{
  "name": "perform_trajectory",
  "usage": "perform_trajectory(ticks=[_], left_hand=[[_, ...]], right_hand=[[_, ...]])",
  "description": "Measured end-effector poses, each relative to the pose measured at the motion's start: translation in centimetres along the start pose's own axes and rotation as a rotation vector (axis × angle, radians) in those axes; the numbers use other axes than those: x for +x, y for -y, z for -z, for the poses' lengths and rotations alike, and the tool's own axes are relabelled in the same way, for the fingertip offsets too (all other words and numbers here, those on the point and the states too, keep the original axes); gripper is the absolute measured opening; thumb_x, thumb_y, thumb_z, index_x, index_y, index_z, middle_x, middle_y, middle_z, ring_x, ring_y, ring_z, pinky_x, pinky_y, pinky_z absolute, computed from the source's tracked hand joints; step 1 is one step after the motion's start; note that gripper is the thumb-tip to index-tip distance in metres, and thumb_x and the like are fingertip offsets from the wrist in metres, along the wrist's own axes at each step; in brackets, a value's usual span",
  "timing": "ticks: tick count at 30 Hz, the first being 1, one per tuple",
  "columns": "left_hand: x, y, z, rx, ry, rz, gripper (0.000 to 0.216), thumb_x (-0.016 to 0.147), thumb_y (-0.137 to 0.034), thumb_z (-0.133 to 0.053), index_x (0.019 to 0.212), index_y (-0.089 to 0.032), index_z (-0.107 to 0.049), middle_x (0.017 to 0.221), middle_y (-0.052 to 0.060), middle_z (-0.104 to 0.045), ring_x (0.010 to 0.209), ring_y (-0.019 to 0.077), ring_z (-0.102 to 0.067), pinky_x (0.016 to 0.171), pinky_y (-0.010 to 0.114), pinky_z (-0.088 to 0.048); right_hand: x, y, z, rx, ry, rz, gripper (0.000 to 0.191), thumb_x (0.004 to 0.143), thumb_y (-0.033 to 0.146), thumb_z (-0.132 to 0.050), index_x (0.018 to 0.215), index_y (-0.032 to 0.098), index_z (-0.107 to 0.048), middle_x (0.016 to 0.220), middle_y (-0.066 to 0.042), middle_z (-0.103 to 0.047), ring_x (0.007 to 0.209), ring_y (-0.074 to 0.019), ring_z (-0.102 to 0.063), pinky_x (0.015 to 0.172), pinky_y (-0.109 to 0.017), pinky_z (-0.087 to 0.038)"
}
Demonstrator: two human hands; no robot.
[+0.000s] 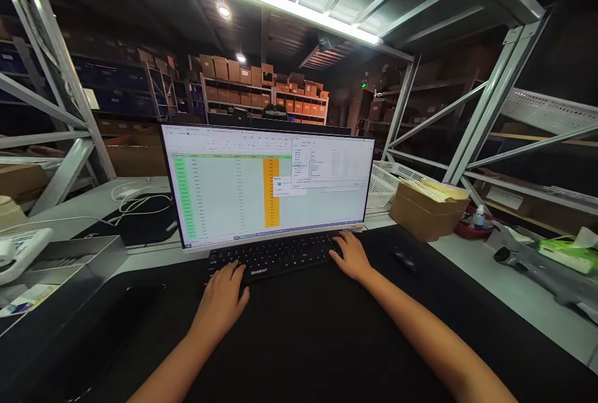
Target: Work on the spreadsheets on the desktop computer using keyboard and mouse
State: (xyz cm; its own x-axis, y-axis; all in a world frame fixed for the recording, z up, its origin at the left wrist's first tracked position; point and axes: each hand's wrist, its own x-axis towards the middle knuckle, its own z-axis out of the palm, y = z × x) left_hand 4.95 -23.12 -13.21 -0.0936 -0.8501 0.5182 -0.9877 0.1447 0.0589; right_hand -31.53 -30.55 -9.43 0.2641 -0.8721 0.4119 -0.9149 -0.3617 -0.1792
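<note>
A black keyboard (280,255) lies on a dark desk mat, in front of a wide monitor (224,197). The screen shows a spreadsheet with green and orange columns, and a file window overlaps its right side. My left hand (222,297) rests at the keyboard's left end, fingers spread and thumb out to the side. At the opposite end, my right hand (351,256) has its fingers stretched over the right-hand keys. Neither hand holds anything. To the right of my right hand sits a black mouse (403,260), untouched.
A cardboard box (427,208) with papers and white plastic baskets (380,188) stand right of the monitor. Farther right are a tissue pack (567,255) and a small bottle (479,217). A grey tray (100,253) and white cables (135,200) lie left. Metal shelf posts frame the desk.
</note>
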Motion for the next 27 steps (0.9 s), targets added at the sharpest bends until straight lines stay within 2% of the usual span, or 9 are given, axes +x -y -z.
perform_trajectory(ticks=[3,8,11,13,15,16,19,22,27], left_hand=[[-0.1,0.1,0.0,-0.017,-0.015,0.001,0.048,0.088,-0.026,-0.042,0.130,-0.010,-0.058,0.139,0.018,-0.056,0.129,0.0327,-0.052,0.111,0.051,-0.042],[-0.4,0.1,0.1,-0.008,0.003,0.003,0.048,0.088,-0.025,-0.042,0.131,-0.010,-0.057,0.140,0.017,-0.056,0.131,0.0310,-0.051,0.113,0.050,-0.040],[-0.4,0.1,0.2,-0.009,0.024,0.015,0.048,0.088,-0.025,-0.042,0.132,-0.010,-0.057,0.141,0.016,-0.055,0.132,0.0310,-0.050,0.113,0.050,-0.041],[-0.4,0.1,0.1,-0.017,0.028,0.023,0.049,0.088,-0.025,-0.042,0.133,-0.011,-0.057,0.142,0.016,-0.055,0.133,0.0312,-0.050,0.113,0.051,-0.041],[-0.4,0.2,-0.1,-0.025,0.022,0.030,0.049,0.088,-0.025,-0.042,0.133,-0.012,-0.057,0.142,0.015,-0.055,0.133,0.0318,-0.049,0.114,0.052,-0.040],[-0.4,0.2,-0.2,-0.028,0.018,0.032,0.049,0.088,-0.025,-0.042,0.133,-0.012,-0.057,0.143,0.015,-0.054,0.134,0.0320,-0.049,0.114,0.052,-0.039],[-0.4,0.4,-0.5,-0.042,0.015,0.042,0.049,0.088,-0.026,-0.041,0.133,-0.014,-0.057,0.143,0.015,-0.054,0.134,0.0317,-0.048,0.114,0.053,-0.039],[-0.4,0.6,-0.7,-0.051,0.022,0.048,0.050,0.088,-0.028,-0.041,0.133,-0.014,-0.057,0.143,0.014,-0.054,0.135,0.0316,-0.048,0.114,0.052,-0.039],[-0.3,0.7,-0.7,-0.054,-0.006,0.038,0.050,0.088,-0.030,-0.039,0.132,-0.013,-0.056,0.142,0.015,-0.054,0.135,0.0304,-0.048,0.114,0.051,-0.039]], right_hand=[[0.7,0.3,-0.5,0.017,-0.002,0.028,0.047,0.094,0.049,-0.048,0.130,0.021,-0.061,0.148,-0.013,-0.049,0.142,-0.0299,-0.038,0.116,-0.050,-0.032],[0.9,0.2,-1.2,0.062,-0.039,0.007,0.047,0.097,0.048,-0.042,0.124,0.018,-0.065,0.145,-0.015,-0.052,0.139,-0.0301,-0.043,0.114,-0.051,-0.036],[-0.3,-3.3,-0.2,0.043,-0.069,-0.029,0.046,0.095,0.046,-0.045,0.127,0.018,-0.063,0.143,-0.015,-0.054,0.137,-0.0302,-0.045,0.113,-0.051,-0.038],[-1.6,-7.2,1.0,-0.053,-0.122,-0.058,0.041,0.091,0.043,-0.050,0.119,0.020,-0.067,0.139,-0.014,-0.057,0.136,-0.0306,-0.046,0.114,-0.050,-0.036],[-3.2,-11.7,2.4,-0.113,-0.162,-0.135,0.038,0.086,0.036,-0.053,0.114,0.015,-0.068,0.139,-0.019,-0.055,0.140,-0.0367,-0.040,0.116,-0.058,-0.029],[-4.1,-13.9,2.9,-0.169,-0.181,-0.181,0.039,0.085,0.038,-0.054,0.114,0.016,-0.068,0.138,-0.018,-0.056,0.139,-0.0365,-0.041,0.116,-0.058,-0.029],[-6.4,-19.0,3.7,-0.113,-0.133,-0.311,0.050,0.086,0.052,-0.052,0.123,0.020,-0.064,0.136,-0.016,-0.057,0.129,-0.0333,-0.053,0.109,-0.055,-0.040],[-7.7,-20.7,3.3,0.075,-0.133,-0.323,0.058,0.089,0.058,-0.046,0.133,0.023,-0.056,0.141,-0.012,-0.053,0.125,-0.0272,-0.056,0.107,-0.047,-0.046],[-8.1,-19.2,2.8,0.100,-0.145,-0.255,0.051,0.083,0.045,-0.053,0.128,0.023,-0.058,0.136,-0.010,-0.057,0.122,-0.0255,-0.058,0.107,-0.043,-0.046]])
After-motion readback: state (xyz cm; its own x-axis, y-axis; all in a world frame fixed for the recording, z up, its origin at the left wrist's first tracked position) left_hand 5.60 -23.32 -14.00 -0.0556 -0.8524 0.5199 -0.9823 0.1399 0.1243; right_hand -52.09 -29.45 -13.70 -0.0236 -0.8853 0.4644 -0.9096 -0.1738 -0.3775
